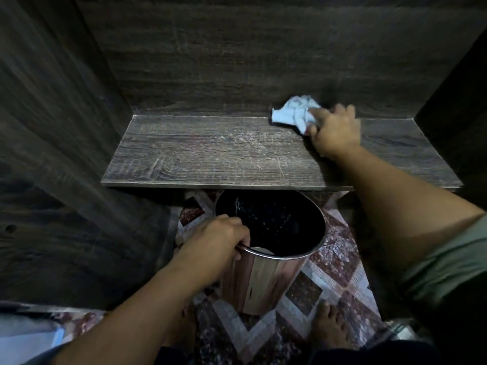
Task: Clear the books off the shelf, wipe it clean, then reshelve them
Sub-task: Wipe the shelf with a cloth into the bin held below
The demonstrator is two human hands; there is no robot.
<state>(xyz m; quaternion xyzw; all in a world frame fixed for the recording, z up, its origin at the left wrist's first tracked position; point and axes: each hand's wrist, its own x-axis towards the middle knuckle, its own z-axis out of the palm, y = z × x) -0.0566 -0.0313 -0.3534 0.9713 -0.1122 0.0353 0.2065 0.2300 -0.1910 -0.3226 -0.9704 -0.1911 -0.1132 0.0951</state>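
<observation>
L hand (218,238) grips bin (263,283) rim, cloth (293,114) rear-right

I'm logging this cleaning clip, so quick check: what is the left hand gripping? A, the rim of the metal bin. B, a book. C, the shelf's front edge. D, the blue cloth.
A: the left hand curls over the rim of the metal bin below the front edge of the shelf, while the right hand holds the light blue cloth.

light: we see it dim, shelf (210,151) brightest | shadows: corners near black | glare: sheen on bin (263,280) | edges: we find them bent, soft
</observation>
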